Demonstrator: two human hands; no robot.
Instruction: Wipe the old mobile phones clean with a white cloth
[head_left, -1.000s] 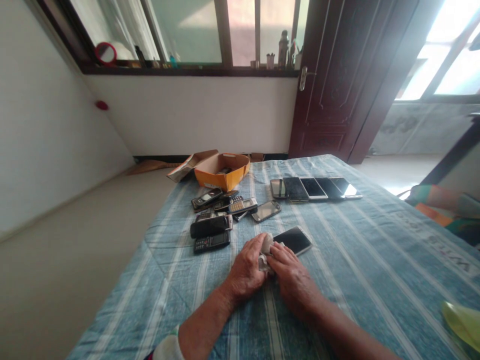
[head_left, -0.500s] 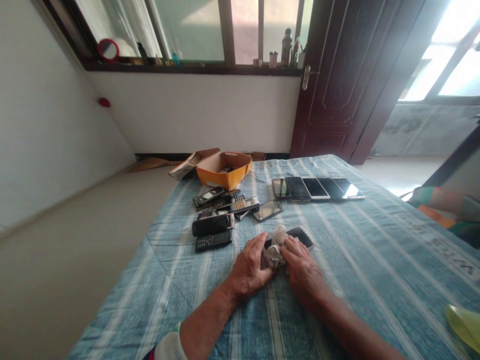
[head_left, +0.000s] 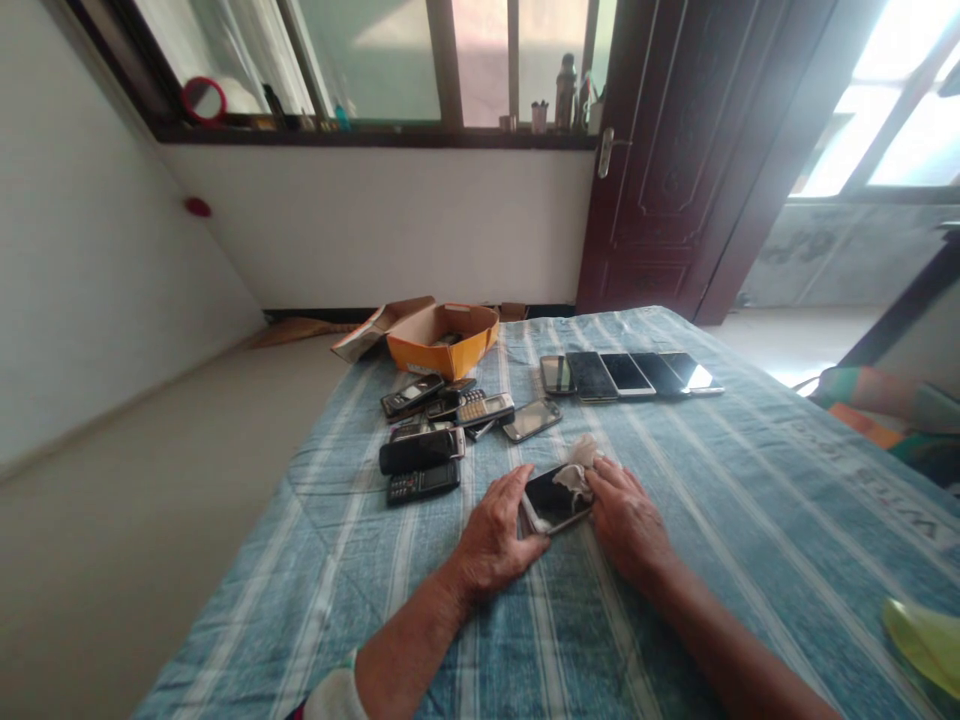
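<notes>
A black smartphone (head_left: 551,499) lies flat on the blue striped cloth (head_left: 720,500) in front of me. My left hand (head_left: 496,535) rests at its near left end, thumb and fingers closed on its edges. My right hand (head_left: 628,517) presses a crumpled white wipe (head_left: 579,462) onto the phone's far right end. Both forearms lie on the cloth.
A pile of old keypad phones (head_left: 435,430) sits left of centre, one loose smartphone (head_left: 531,420) beside it. A row of several smartphones (head_left: 630,374) lies further back. An orange cardboard box (head_left: 444,340) stands at the far edge. Something yellow-green (head_left: 926,640) lies at the right.
My right hand has slid the wipe along the phone from its near left end to its far right end, uncovering the screen. My left hand has stayed at the near end.
</notes>
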